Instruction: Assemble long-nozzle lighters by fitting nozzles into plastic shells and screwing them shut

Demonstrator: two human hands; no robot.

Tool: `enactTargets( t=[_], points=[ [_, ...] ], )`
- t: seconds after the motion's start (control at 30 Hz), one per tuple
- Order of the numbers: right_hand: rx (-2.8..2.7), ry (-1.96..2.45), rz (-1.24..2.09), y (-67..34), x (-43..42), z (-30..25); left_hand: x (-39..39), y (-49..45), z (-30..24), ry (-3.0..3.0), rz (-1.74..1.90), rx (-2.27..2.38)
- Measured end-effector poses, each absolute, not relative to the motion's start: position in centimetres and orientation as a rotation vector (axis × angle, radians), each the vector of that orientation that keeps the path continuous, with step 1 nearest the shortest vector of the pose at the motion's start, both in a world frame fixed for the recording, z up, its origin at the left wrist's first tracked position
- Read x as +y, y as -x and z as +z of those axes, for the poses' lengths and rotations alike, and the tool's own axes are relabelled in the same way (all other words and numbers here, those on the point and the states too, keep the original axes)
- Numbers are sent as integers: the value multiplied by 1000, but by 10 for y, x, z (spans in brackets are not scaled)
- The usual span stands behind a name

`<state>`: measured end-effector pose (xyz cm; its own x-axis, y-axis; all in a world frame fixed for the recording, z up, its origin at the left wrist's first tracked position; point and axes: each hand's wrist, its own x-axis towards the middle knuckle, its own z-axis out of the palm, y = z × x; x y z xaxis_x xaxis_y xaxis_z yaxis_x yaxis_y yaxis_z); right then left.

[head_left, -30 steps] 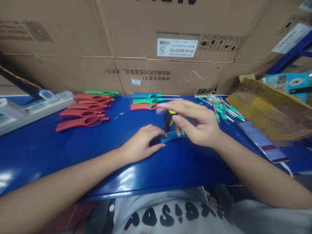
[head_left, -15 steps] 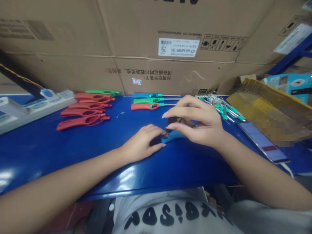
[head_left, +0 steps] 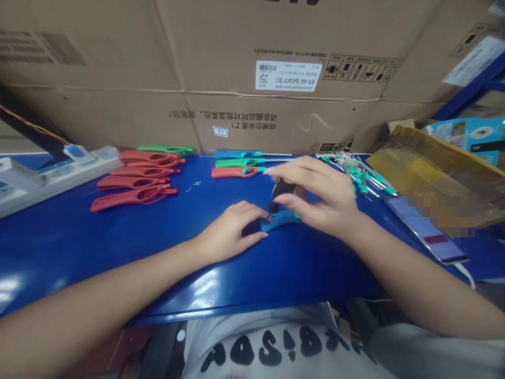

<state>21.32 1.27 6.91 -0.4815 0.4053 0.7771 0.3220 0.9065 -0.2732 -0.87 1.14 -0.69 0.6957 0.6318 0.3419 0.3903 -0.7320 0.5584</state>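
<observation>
A blue gas lighter with a teal piece at its right end lies on the table in front of me. My left hand is closed on its left end, fingertips pressing it down. In my right hand is a short black screwdriver with yellow marks, gripped between thumb and fingers. It stands nearly upright over the blue body, its tip close to the left fingertips. Whether the tip sits on a screw cannot be made out. Part of the lighter's right side is hidden behind my right hand.
Several red lighter bodies and a green one lie left, near a white power strip. Lighters with metal rods lie at the back. Rods with teal parts, a phone and tiny screws also lie there.
My right hand has turned slightly around the screwdriver, its fingers shifting and showing more of the handle. My left hand and the blue lighter have stayed in place.
</observation>
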Motion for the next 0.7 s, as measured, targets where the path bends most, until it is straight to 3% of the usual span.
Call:
enactTargets(
  t=[0.13, 0.37, 0.53, 0.7],
  points=[
    [-2146, 508, 399, -213, 12, 71, 11, 9, -6, -2450, 708, 798],
    [-2113, 475, 199, -212, 12, 70, 11, 8, -9, -2471, 741, 800],
    [-2153, 450, 602, -214, 13, 68, 11, 8, -7, -2438, 707, 797],
    [-2086, 462, 286, -212, 19, 66, 11, 9, -8, -2453, 736, 793]
  ],
)
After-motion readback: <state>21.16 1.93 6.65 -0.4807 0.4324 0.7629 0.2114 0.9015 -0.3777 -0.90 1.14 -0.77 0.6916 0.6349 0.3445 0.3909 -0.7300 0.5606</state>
